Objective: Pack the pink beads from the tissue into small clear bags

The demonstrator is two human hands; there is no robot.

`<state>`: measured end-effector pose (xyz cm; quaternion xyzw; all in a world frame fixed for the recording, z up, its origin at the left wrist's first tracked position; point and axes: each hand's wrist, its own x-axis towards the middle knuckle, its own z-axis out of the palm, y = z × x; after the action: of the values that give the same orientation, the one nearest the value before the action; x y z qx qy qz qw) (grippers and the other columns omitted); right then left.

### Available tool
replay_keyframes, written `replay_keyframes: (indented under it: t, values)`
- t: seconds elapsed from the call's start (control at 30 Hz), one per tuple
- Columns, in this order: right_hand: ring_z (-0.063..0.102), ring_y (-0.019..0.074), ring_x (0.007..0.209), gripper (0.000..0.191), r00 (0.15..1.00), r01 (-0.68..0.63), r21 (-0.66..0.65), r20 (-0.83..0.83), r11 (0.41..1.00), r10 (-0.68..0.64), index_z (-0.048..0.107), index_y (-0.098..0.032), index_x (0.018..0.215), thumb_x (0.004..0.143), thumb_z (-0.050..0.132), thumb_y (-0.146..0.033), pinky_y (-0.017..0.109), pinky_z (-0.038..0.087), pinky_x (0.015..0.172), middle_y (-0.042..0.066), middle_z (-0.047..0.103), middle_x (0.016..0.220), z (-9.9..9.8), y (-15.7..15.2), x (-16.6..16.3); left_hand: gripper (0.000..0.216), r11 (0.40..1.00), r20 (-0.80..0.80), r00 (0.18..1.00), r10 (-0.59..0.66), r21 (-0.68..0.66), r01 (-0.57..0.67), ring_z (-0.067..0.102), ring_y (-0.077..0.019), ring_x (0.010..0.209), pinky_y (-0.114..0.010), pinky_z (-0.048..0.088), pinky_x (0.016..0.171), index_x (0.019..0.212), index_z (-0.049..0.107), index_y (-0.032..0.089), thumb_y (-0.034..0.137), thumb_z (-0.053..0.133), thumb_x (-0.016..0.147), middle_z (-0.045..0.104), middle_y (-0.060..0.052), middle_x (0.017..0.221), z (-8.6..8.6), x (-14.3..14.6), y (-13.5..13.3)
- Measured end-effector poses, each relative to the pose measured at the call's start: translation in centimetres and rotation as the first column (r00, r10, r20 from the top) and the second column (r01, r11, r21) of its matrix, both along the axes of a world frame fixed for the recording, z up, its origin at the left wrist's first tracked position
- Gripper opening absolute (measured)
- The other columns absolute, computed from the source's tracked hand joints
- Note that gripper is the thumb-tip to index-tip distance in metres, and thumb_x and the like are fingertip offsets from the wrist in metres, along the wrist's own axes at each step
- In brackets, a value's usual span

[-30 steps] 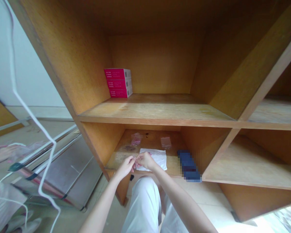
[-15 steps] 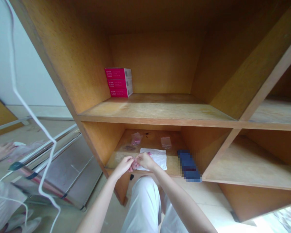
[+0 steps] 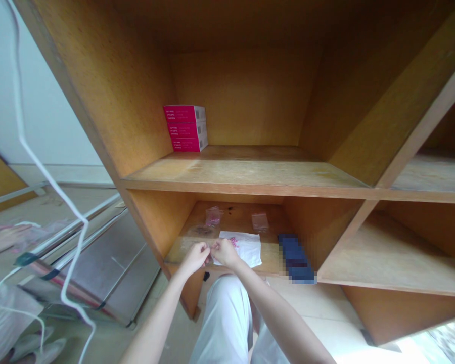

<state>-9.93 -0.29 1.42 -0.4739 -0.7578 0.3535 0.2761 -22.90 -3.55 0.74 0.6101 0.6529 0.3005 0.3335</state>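
left hand [image 3: 197, 256]: pinched narrow by near edge of shelf [image 3: 271, 255]; contents cannot be told
right hand [image 3: 225, 252]: likewise, over white sheet [image 3: 251, 248]
open room: seen between sheet and blue item [image 3: 296, 257]

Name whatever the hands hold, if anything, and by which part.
Cannot be told: the left hand and right hand nearly meet, but anything between them is too small to identify.
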Motion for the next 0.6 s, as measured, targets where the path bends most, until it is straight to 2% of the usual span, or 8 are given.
replay_keyframes:
  t: [0.13,0.3,0.4,0.47,0.6]
  values:
    - [0.055,0.0108,0.059,0.011,0.998,0.043,0.114,0.034,0.993,-0.047,0.059,-0.016,0.062,0.065,0.048,-0.014,0.018,0.033,0.053,0.003,0.063,0.064,0.3,0.0,-0.1,0.020,0.998,-0.149,0.988,0.046,0.041,-0.041,0.049,-0.0100,0.040,-0.019,0.032,0.042,0.055,0.045,0.016,0.021,0.035,0.072,0.053,0.001,0.046,1.2,0.3,0.2]
    - [0.056,0.0134,0.063,0.006,0.981,0.149,0.124,0.108,0.981,-0.162,0.059,-0.016,0.065,0.065,0.053,-0.017,0.020,0.033,0.055,0.005,0.063,0.067,0.9,1.2,0.5,0.024,0.988,-0.372,0.917,0.144,0.099,-0.115,0.051,-0.0110,0.042,-0.020,0.031,0.045,0.050,0.049,0.016,0.026,0.042,0.070,0.055,0.000,0.044,3.2,0.2,0.1]
    - [0.057,0.0150,0.065,0.007,0.973,0.114,0.133,0.186,0.984,-0.138,0.060,-0.016,0.068,0.066,0.054,-0.019,0.021,0.033,0.054,0.006,0.064,0.071,1.9,2.1,0.7,0.025,0.994,-0.390,0.914,0.109,0.054,-0.095,0.052,-0.0115,0.042,-0.020,0.033,0.046,0.050,0.053,0.016,0.028,0.043,0.069,0.058,-0.001,0.045,4.5,0.2,0.4]
    - [0.058,0.0157,0.067,0.009,0.963,0.085,0.154,0.241,0.984,-0.121,0.061,-0.016,0.070,0.068,0.052,-0.018,0.021,0.033,0.054,0.007,0.064,0.073,2.9,2.7,0.7,0.026,0.998,-0.344,0.937,0.065,0.027,-0.059,0.052,-0.0111,0.040,-0.020,0.034,0.045,0.053,0.053,0.015,0.030,0.041,0.071,0.059,-0.001,0.047,5.2,0.1,1.0]
    - [0.057,0.0144,0.067,0.018,0.963,-0.002,0.228,0.263,0.974,-0.060,0.060,-0.016,0.081,0.069,0.048,-0.011,0.020,0.034,0.056,0.006,0.064,0.073,5.0,3.3,0.7,0.028,0.999,-0.299,0.953,-0.040,0.006,0.044,0.052,-0.0106,0.038,-0.020,0.035,0.044,0.056,0.054,0.014,0.028,0.037,0.073,0.059,-0.002,0.049,6.2,0.1,2.8]
